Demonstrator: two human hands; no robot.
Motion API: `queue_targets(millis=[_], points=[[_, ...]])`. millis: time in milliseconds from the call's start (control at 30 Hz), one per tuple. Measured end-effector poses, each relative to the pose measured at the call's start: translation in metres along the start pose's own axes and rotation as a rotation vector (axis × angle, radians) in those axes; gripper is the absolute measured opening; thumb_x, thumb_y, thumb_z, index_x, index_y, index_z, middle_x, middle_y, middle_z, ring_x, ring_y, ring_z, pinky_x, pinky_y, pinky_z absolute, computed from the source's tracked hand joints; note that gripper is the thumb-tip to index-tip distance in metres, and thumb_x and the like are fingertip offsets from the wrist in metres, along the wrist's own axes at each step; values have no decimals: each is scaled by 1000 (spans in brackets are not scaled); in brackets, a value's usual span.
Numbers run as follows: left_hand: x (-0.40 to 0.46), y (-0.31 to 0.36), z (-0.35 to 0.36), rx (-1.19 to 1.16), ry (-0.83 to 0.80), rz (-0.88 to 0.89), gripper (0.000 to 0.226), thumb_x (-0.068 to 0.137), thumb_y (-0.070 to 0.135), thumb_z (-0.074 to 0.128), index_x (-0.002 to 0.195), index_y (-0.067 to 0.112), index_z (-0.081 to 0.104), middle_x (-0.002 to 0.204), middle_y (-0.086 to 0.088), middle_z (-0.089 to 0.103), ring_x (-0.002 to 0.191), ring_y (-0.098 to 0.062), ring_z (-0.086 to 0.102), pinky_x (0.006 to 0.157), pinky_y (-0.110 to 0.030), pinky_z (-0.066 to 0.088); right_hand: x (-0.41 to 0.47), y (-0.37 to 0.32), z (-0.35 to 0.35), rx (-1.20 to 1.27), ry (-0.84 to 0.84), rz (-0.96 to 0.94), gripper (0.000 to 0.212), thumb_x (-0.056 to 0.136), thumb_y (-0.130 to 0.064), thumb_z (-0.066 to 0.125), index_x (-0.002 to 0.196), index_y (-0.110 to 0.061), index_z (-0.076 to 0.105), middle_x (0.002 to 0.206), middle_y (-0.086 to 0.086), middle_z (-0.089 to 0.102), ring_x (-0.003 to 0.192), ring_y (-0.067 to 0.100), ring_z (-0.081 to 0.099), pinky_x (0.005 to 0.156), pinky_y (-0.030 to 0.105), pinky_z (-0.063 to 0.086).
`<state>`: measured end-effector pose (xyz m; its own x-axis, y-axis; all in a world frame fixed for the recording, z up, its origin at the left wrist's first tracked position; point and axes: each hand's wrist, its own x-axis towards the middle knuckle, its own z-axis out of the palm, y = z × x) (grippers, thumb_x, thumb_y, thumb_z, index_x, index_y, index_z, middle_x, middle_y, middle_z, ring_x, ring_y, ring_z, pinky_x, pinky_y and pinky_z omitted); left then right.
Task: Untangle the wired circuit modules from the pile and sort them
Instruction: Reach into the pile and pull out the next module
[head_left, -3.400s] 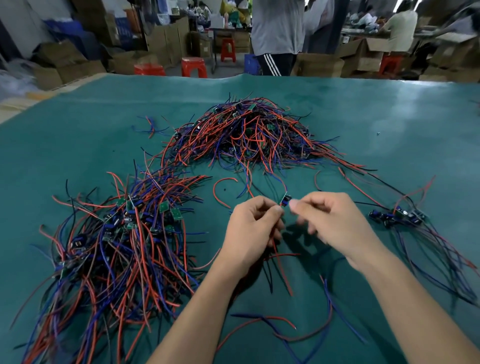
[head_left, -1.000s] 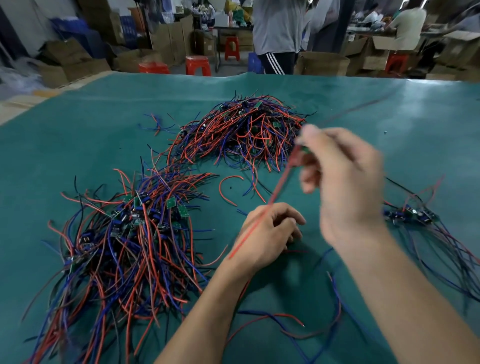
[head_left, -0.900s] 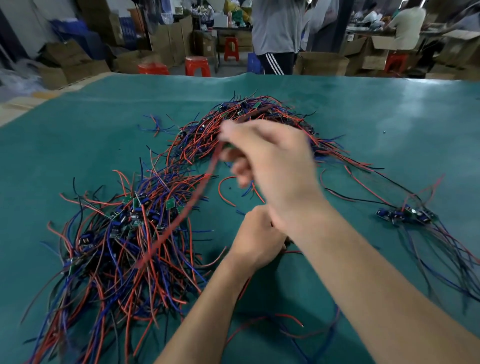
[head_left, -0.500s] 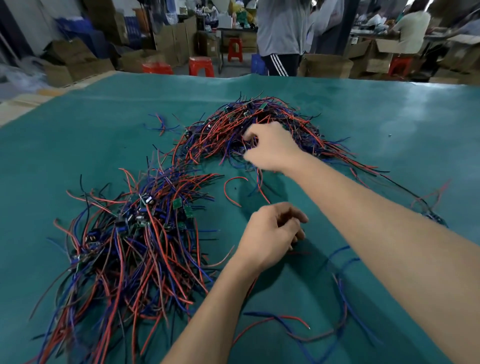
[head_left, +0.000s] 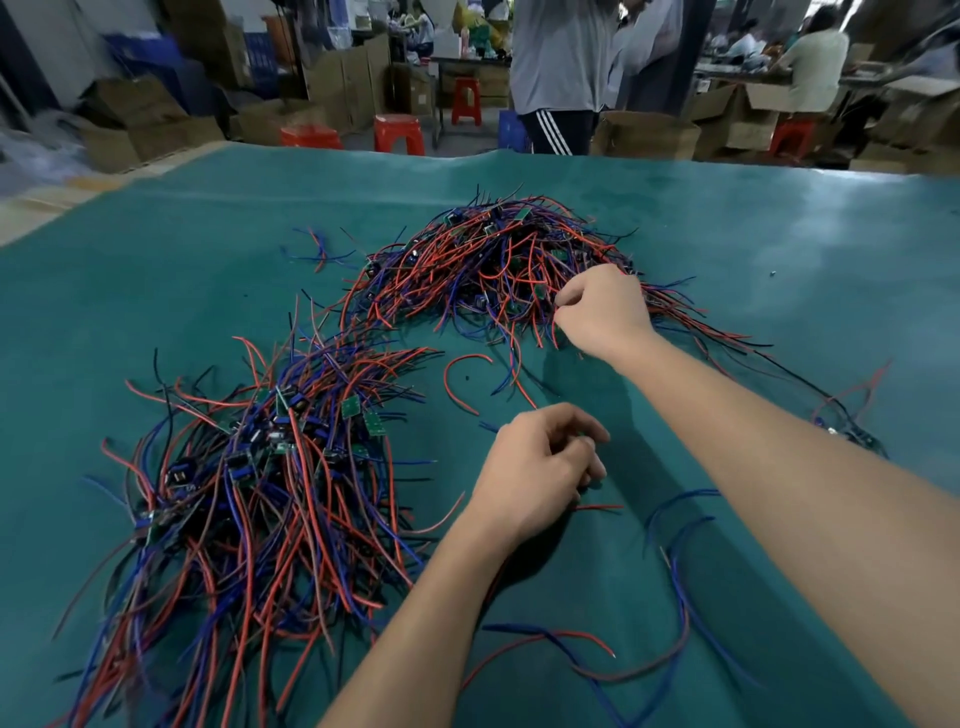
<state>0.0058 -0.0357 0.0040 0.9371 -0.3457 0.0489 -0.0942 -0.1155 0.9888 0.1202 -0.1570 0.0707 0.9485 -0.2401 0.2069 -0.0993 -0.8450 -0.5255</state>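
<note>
A far pile (head_left: 483, 260) of red, blue and black wires with small green circuit modules lies mid-table. A larger pile (head_left: 270, 467) spreads at the near left. A small group of modules (head_left: 852, 436) with wires sits at the right, partly hidden by my right forearm. My right hand (head_left: 605, 312) reaches into the far pile's right side, thumb and forefinger pinched on a wire. My left hand (head_left: 540, 467) rests on the mat with fingers curled over wires; a red wire end (head_left: 602, 506) pokes out beneath it.
The green mat (head_left: 156, 291) covers the table. Loose red and blue wires (head_left: 670, 561) lie near me, and a curved red wire (head_left: 460, 379) lies between the piles. Beyond the far edge stand a person (head_left: 558, 73), cardboard boxes and red stools (head_left: 397, 132).
My right hand, earlier raised with a red wire, swept left over the near pile, then reached forward into the far pile. My left hand stayed put, curled on the mat.
</note>
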Motion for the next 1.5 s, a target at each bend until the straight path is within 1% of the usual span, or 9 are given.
queue_targets(millis=[233,367,500,667,833,1000,1200,1367,1500], points=[[1,-3,0,5,3,3,22,88,4,49,92,14,68,67,0,70,58,-11,58,55,-24,48,-14,11,-15,53,83,-29,19,80,-11,63,68,-13,78,83,11,78,86,30,69,81,33,55],[0,-2,0,-1,7,4,22,89,1,49,92,12,68,66,0,70,58,-10,58,54,-22,47,-5,17,-7,-75,-34,80,13,81,-23,68,87,-16,78,101,12,75,97,35,67,84,36,56],[0,-2,1,17,9,10,23,88,1,49,92,12,68,66,0,70,57,-11,58,54,-22,47,-1,23,15,-224,-113,120,38,90,-51,71,105,-15,71,109,11,70,103,34,66,85,40,55],[0,-3,0,9,9,10,22,89,2,49,93,12,68,67,0,70,58,-11,58,55,-25,48,7,17,24,-196,-150,110,16,96,-27,64,95,-11,63,100,15,62,92,35,61,77,37,48],[0,-2,1,-8,18,5,23,87,0,49,90,13,68,65,1,69,57,-12,57,54,-23,47,6,30,8,18,-144,160,20,91,-25,63,89,-5,64,98,19,70,90,33,65,80,38,54],[3,-5,1,-9,59,-1,26,85,-1,48,88,15,68,65,3,69,53,-14,56,55,-26,49,-14,47,-25,266,-183,140,25,90,-21,68,68,-14,58,54,3,57,55,23,49,43,23,27],[5,-5,0,-74,152,-4,20,90,1,54,90,16,68,80,-4,71,58,-13,59,58,-27,52,-67,61,-48,528,-256,151,33,98,-22,64,67,-19,53,48,-7,47,49,12,42,40,19,23],[4,2,0,-243,170,-35,28,106,19,42,96,6,64,74,-3,68,59,-12,58,53,-23,49,-128,45,-55,622,-511,-73,34,94,-10,70,64,-17,55,51,-3,50,46,8,44,44,12,33],[2,2,-3,-163,165,5,24,102,17,51,97,0,67,69,3,69,62,-9,60,64,-24,52,-150,33,-50,621,-754,-238,26,83,-20,74,63,-20,57,55,4,52,54,15,45,54,23,35]])
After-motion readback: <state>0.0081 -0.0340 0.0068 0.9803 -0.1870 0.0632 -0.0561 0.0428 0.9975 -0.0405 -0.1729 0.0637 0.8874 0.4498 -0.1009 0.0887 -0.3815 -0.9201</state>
